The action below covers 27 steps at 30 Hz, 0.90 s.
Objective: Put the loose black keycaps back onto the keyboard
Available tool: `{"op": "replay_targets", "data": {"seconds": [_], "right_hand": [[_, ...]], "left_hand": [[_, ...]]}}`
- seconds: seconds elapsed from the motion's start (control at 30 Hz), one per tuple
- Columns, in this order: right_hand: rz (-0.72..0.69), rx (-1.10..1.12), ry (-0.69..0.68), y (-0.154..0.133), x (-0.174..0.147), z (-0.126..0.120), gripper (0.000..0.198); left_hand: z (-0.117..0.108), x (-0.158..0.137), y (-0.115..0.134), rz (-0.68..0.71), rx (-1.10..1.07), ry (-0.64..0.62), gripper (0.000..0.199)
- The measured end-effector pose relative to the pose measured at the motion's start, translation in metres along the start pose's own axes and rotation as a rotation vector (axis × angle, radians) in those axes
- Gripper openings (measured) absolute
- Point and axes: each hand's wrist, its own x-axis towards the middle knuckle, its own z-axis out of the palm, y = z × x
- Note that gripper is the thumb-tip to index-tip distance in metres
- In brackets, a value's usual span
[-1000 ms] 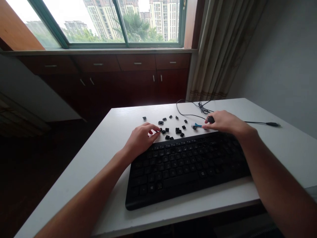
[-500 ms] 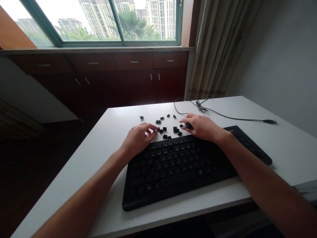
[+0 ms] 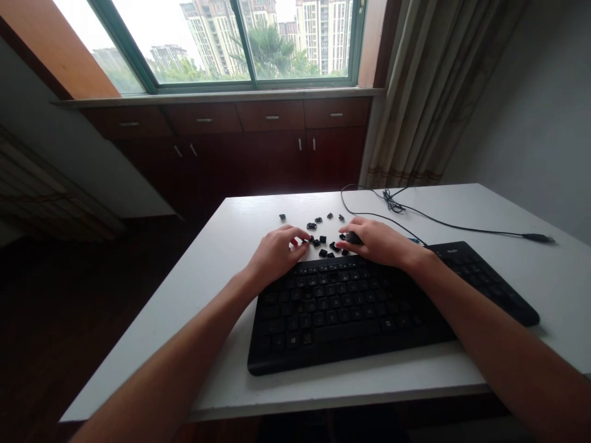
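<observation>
A black keyboard lies on the white table, with several key positions uncovered. Loose black keycaps are scattered behind its far edge. My left hand rests at the left of this scatter, thumb and index finger pinched around a small dark piece that looks like a keycap. At the right side of the scatter, my right hand grips a dark rounded object; its kind is not clear. The right thumb and fingertips reach over some keycaps and partly cover them.
A black cable runs from behind the keyboard across the table to a plug at the right. One keycap lies apart at the far left. Beyond the table stand wooden cabinets under a window.
The view has shifted, so the scene sits farther right. My right hand has moved left relative to the keycaps, covering some of them. My left hand has hardly moved on the table.
</observation>
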Motion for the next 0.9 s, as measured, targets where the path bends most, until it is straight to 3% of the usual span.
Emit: {"op": "replay_targets", "data": {"seconds": [0.13, 0.3, 0.5, 0.7, 0.9], "right_hand": [[0.009, 0.053, -0.021, -0.003, 0.003, 0.001, 0.050], [0.012, 0.072, -0.015, -0.008, 0.004, 0.005, 0.033], [0.013, 0.031, 0.013, -0.009, 0.000, 0.004, 0.029], [0.031, -0.010, 0.019, -0.011, -0.004, 0.002, 0.028], [0.022, -0.031, 0.031, -0.012, 0.001, -0.002, 0.037]], "left_hand": [[0.000, 0.000, 0.002, 0.006, 0.008, 0.001, 0.020], [0.000, 0.000, 0.003, 0.001, 0.004, 0.002, 0.020], [0.000, -0.002, 0.003, 0.066, 0.050, 0.049, 0.020], [-0.002, -0.005, 0.008, 0.200, 0.118, 0.125, 0.024], [0.000, -0.004, 0.006, 0.205, 0.097, 0.116, 0.023]]}}
